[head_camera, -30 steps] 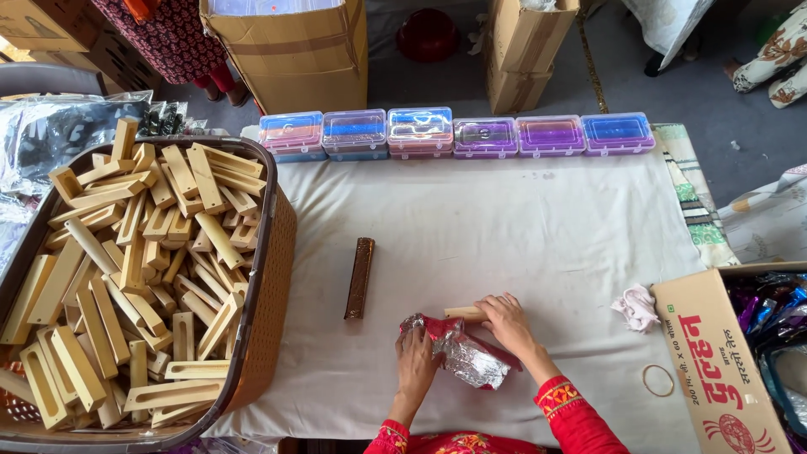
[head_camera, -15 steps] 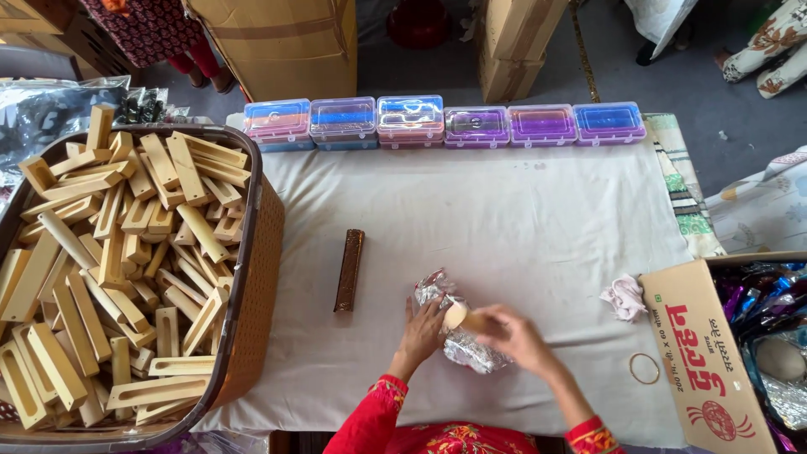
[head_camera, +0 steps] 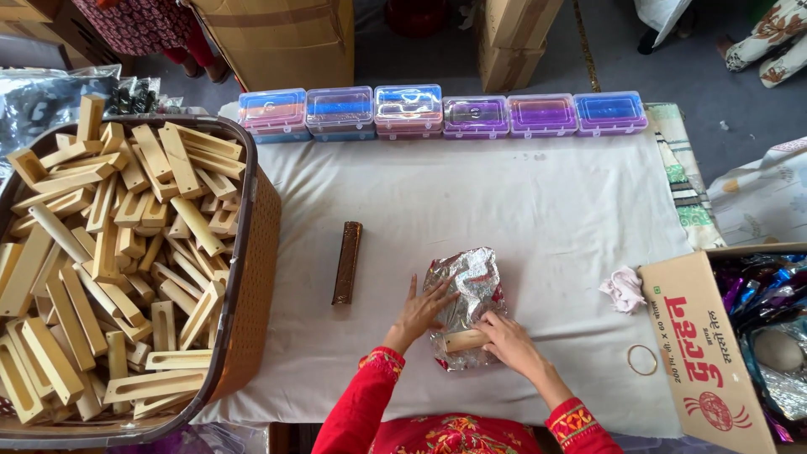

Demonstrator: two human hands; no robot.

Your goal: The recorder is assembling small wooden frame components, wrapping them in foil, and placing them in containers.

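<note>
Foil sheet (head_camera: 465, 303) lies flat on the white cloth (head_camera: 538, 202), a wooden piece (head_camera: 463, 340) on its near edge, not yet wrapped. Left hand (head_camera: 418, 313) presses the foil with fingers spread; right hand (head_camera: 507, 338) pinches the wood. Leftward lie a brown stick (head_camera: 346, 262) and a basket of wooden pieces (head_camera: 252, 252); beyond, coloured plastic boxes (head_camera: 443, 110).

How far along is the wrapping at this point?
Done: silver foil sheet lies flat on the white cloth. In hand: left hand presses the foil, right hand holds a wooden piece on it. Left: foil not yet folded over; the basket holds many unwrapped pieces.
</note>
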